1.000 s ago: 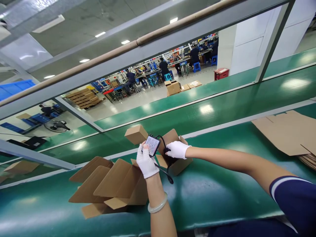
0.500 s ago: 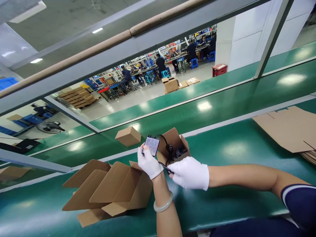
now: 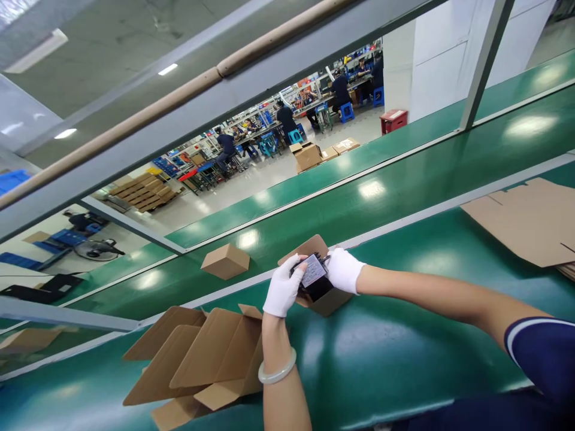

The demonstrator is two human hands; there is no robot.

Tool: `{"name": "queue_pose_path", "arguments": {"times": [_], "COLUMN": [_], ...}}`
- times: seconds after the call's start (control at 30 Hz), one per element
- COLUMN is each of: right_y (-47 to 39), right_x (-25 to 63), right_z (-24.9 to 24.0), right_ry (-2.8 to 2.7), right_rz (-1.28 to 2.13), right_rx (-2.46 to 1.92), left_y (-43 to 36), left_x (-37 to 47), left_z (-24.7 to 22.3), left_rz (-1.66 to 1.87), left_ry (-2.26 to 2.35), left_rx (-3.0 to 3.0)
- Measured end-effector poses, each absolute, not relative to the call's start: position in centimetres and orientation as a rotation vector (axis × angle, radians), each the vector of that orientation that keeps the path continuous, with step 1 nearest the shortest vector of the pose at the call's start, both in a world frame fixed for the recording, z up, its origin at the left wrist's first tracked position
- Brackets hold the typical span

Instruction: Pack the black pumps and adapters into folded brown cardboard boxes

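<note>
My left hand [image 3: 283, 291] and right hand [image 3: 344, 269] both grip the black adapter [image 3: 314, 278], lowering it into the open carton [image 3: 330, 299].

Black power adapter [image 3: 313, 276] (label up) sits tilted in open carton [image 3: 330, 301].

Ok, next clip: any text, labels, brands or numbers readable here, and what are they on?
Nothing can be quoted.
Adapter label: pale sticker with printed lines, too small and blurred to read; left hand and right hand hold the adapter over the open box.
Closed box on the belt: no print visible.
Flat cartons and folded cartons: plain.
Far workshop: signs and bins too distant to read.
</note>
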State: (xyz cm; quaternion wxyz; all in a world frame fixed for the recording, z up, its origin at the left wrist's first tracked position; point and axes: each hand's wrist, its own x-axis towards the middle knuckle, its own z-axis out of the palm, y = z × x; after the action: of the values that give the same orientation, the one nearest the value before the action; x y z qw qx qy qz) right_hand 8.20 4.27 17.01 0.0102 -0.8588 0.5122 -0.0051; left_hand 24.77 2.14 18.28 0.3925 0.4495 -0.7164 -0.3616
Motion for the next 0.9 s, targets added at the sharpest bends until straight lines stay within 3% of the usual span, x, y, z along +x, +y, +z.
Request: {"name": "queue_pose_path", "arguments": {"times": [0.1, 0.17, 0.3, 0.43, 0.9], "right_y": [6.1, 6.6, 4.6, 1.8, 0.7], "right_x": [4.7, 2.3, 0.2, 1.7, 5.5], "right_z": [16.5, 16.2, 14.9, 12.5, 11.2], "right_ry": [1.357, 1.238, 1.445, 1.244, 1.158], "right_rz": [-0.235, -0.559, -1.162, -1.065, -1.071], "right_rx": [-2.785, -2.713, -2.006, -1.501, -1.174], "left_y": [0.9, 0.4, 0.0, -0.3, 3.4], "left_x": [24.9, 24.9, 24.5, 23.7, 27.7], "left_z": [17.8, 17.1, 16.4, 16.2, 18.0], "left_rz": [-0.943, -0.899, -0.808, -0.715, -0.548], "left_ry": [-1.945, -2.009, -2.177, -2.326, -2.351], "left_rx": [1.182, 1.237, 1.318, 1.316, 1.093]}}
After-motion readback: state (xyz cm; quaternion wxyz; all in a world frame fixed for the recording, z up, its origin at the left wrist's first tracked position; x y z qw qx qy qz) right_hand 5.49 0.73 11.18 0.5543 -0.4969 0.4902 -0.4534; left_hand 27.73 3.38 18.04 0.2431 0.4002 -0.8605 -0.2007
